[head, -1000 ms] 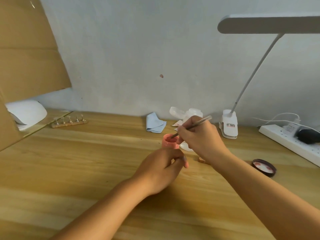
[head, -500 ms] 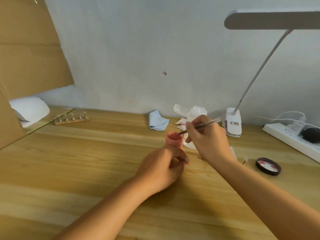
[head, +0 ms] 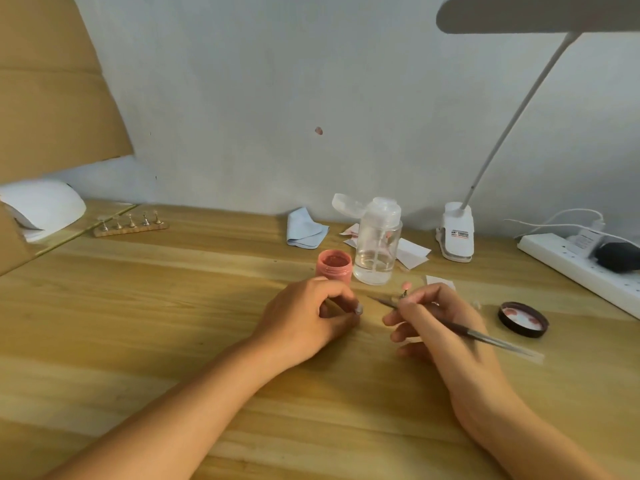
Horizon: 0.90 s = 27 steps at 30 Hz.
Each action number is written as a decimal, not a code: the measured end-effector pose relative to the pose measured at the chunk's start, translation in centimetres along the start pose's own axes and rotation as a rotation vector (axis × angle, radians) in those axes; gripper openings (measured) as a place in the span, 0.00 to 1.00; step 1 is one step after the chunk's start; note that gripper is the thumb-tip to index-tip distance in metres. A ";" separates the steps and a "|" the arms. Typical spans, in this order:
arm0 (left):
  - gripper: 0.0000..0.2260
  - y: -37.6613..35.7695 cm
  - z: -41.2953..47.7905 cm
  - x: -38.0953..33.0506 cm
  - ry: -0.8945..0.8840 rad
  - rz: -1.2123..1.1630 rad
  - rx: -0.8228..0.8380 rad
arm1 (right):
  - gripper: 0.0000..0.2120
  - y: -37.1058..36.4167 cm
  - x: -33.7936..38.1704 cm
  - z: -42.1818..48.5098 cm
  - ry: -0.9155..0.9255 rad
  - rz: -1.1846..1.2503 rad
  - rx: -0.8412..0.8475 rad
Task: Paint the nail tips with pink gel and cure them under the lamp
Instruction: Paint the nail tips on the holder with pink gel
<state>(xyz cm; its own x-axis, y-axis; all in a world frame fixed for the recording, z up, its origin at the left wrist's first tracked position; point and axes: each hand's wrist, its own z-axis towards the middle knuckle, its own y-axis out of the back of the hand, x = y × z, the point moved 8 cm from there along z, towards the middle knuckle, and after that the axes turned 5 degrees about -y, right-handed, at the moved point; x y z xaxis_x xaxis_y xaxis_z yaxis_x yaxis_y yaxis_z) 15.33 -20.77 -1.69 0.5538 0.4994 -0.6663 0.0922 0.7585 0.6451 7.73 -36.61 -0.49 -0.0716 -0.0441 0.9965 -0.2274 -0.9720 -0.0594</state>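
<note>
From the head camera, the left hand (head: 308,318) rested on the wooden table (head: 138,323) with its fingers loosely curled and thumb tucked against them; whether it held anything could not be told. Just beyond its knuckles stood the open jar of pink gel (head: 333,265), upright, beside a clear bottle (head: 377,252). The right hand (head: 440,329) gripped a thin brush (head: 460,330) across its curled fingers, bristle end pointing left toward the left hand and handle trailing right. A pink nail tip (head: 406,285) on a small stand sat at the right hand's fingertips; whether they pinched it was unclear. The jar's black lid (head: 523,319) lay inside-up to the right. At far left a white domed lamp (head: 43,206) sat near a wooden strip of stands (head: 131,226).
</note>
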 end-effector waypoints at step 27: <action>0.08 -0.2 0.2 -0.1 0.027 -0.014 0.058 | 0.04 -0.4 3.7 -1.0 0.238 -0.116 -0.072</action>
<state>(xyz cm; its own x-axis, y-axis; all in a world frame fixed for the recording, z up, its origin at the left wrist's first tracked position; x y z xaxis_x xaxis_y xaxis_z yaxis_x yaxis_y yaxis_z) 15.37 -21.08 -1.68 0.5298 0.5003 -0.6849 0.1483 0.7404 0.6556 6.59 -36.14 3.19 -0.2652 0.1300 0.9554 -0.3154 -0.9480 0.0415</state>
